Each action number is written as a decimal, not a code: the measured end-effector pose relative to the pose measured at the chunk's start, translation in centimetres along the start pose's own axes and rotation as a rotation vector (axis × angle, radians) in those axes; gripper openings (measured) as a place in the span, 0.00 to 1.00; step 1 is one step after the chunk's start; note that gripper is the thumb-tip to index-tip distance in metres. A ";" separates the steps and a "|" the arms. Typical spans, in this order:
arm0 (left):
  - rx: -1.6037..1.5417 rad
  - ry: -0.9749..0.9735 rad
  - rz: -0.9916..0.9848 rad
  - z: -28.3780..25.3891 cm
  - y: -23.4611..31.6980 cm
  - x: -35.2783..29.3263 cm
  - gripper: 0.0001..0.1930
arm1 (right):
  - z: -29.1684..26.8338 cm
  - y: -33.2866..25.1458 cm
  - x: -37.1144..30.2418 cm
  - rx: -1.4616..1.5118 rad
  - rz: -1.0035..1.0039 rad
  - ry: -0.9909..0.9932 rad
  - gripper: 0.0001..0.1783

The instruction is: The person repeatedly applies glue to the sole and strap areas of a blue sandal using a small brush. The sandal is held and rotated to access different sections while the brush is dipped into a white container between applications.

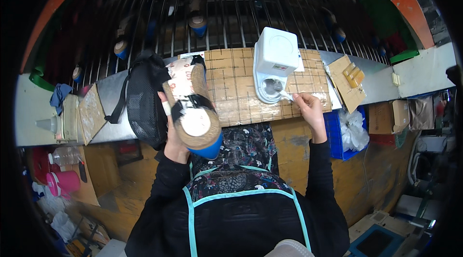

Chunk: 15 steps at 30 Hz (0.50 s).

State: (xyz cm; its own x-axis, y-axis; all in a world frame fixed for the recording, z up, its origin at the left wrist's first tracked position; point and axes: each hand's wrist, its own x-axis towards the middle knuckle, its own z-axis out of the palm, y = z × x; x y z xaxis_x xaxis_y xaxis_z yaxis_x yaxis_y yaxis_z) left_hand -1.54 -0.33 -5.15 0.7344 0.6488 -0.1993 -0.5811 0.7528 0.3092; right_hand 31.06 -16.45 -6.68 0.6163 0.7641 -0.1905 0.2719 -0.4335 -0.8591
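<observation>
My left hand (pixel 174 145) is closed around the side of a shoe (pixel 198 129) with a tan cork-like sole, tilted with its pale underside up. Black straps cross it, and a blue last (pixel 211 148) shows at the toe. Between the thumb and fingers of my right hand (pixel 309 110) is pinched a thin white brush-like stick (pixel 286 95). Its tip reaches the round cup (pixel 271 89) at the front of a white dispenser (pixel 279 49), and the working end is too small to make out. The dispenser stands on a cardboard-topped worktable (pixel 231 98).
Beside the shoe lies a black mesh bag (pixel 147 100). Behind the table runs a rack of metal rods (pixel 231 11) carrying several shoes on blue lasts (pixel 197 25). To the right are a board with yellowish blocks (pixel 354 75) and a blue crate (pixel 333 134) holding white plastic.
</observation>
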 end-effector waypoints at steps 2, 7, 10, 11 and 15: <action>0.175 0.043 0.039 -0.4 -0.5 0.2 0.46 | 0.0 -0.2 -0.3 0.201 0.011 -0.099 0.13; 0.559 0.175 0.062 0.5 -2.8 1.0 0.43 | 2.5 -4.7 -2.2 -0.036 -0.441 0.195 0.08; 0.569 0.037 0.066 1.5 -3.5 1.5 0.42 | 3.9 -8.2 -4.1 -0.126 -0.656 0.364 0.08; 0.646 0.034 0.044 1.7 -3.3 1.5 0.42 | 4.4 -9.1 -4.8 -0.088 -0.683 0.368 0.09; 0.811 -0.047 0.138 2.4 -2.9 1.2 0.43 | 6.2 -11.2 -6.0 0.079 -0.700 0.266 0.11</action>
State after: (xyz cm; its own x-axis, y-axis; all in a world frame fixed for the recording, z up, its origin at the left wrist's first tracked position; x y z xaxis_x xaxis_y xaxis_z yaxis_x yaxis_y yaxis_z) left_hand 1.84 -2.03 -4.05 0.6993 0.7107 -0.0766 -0.2465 0.3404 0.9074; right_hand 19.70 -13.24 1.15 0.4794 0.7027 0.5257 0.6181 0.1548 -0.7707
